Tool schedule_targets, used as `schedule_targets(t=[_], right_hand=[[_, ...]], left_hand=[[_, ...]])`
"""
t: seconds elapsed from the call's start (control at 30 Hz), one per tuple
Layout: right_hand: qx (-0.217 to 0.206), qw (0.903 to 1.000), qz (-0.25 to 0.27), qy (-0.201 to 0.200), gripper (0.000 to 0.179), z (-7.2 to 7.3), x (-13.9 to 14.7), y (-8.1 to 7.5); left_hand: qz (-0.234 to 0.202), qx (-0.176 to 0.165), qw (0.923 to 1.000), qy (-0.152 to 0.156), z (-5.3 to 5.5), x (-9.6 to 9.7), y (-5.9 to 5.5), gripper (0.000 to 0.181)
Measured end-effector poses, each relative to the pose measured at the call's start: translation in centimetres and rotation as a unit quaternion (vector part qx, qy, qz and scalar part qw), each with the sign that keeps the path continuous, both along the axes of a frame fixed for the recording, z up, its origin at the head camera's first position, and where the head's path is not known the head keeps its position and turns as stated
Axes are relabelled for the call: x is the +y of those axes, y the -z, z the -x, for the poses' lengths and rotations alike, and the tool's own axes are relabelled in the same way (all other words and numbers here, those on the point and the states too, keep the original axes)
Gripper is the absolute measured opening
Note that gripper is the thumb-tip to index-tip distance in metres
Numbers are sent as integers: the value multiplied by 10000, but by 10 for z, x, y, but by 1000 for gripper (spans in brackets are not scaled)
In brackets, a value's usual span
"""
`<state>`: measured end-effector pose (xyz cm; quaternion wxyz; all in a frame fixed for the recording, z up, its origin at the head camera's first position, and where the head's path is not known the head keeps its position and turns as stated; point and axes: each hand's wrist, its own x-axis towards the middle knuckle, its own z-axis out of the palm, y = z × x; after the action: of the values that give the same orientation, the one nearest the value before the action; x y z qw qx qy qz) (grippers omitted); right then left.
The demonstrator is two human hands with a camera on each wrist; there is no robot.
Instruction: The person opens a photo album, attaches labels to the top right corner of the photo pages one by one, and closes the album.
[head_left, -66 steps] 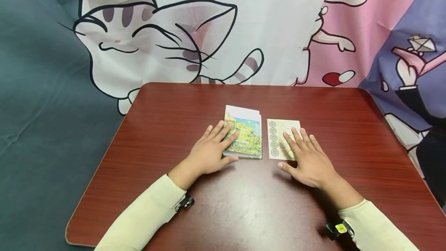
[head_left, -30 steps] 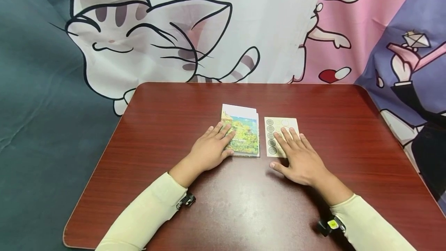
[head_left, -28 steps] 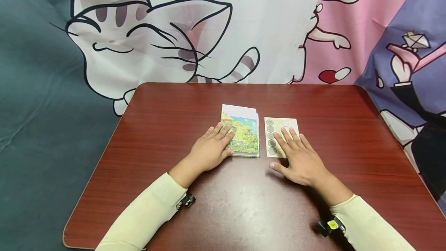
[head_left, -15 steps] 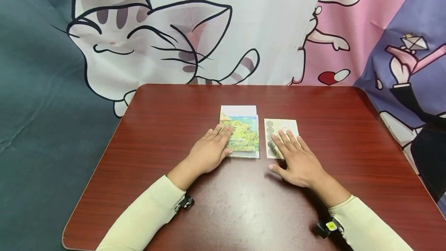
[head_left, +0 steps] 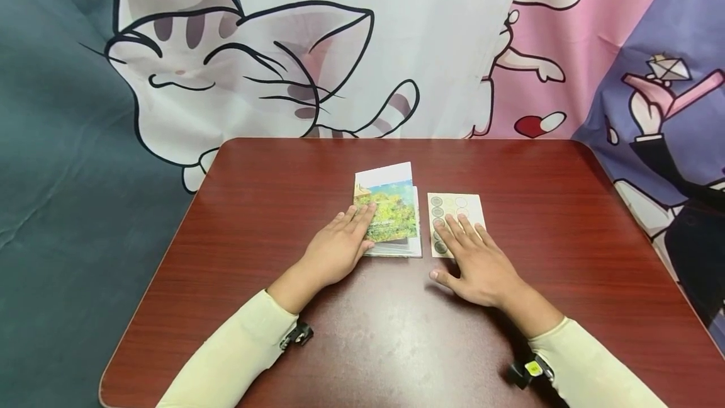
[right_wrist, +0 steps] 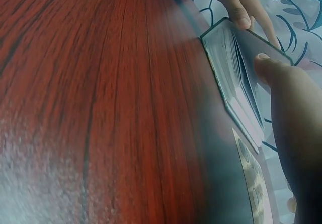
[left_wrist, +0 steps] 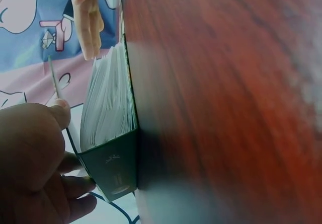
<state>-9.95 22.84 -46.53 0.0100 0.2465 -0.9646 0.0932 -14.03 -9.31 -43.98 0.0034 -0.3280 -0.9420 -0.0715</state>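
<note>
From where I stand, the album [head_left: 391,206] sits mid-table with its cover [right_wrist: 250,47] tilted up off the pages [left_wrist: 108,99], its spine to the person's left. The left hand [head_left: 334,250] lies along the spine side, fingers fairly straight over the cover, thumb by its lower edge; nothing looks pinched. That worries me a bit: with no firm hold, the cover could slip from under those fingers and flop back, or drag the whole album askew on the smooth table [head_left: 385,345]. The pages are loosely fanned at the bottom, so one might snag or bend if the cover drops on them.

Just right of the album, apart from it, lies the sheet [head_left: 447,203] with its rows of circles. The right hand [head_left: 481,269] is spread over it, gripping nothing, thumb out past its near edge; whether the fingertips press, I can't tell. Should that hand sweep toward the album, I'd expect the thin sheet to slide, crease or tuck under its edge.
</note>
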Motion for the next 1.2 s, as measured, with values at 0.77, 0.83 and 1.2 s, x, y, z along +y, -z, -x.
schedule_targets(t=[0.77,0.83,1.2], right_hand=[[31,9990,-32,-442,91,0,-27,5],[13,9989,-28,-478,90,-1,-29,5],[81,9978,42,-650,89,-4,-39,9]], left_hand=[[-570,-78,9982,145,-2,-6,-5,66],[-618,-75,9979,157,-2,-7,-4,66],[-955,-7,9950,295,-2,-13,-2,66]])
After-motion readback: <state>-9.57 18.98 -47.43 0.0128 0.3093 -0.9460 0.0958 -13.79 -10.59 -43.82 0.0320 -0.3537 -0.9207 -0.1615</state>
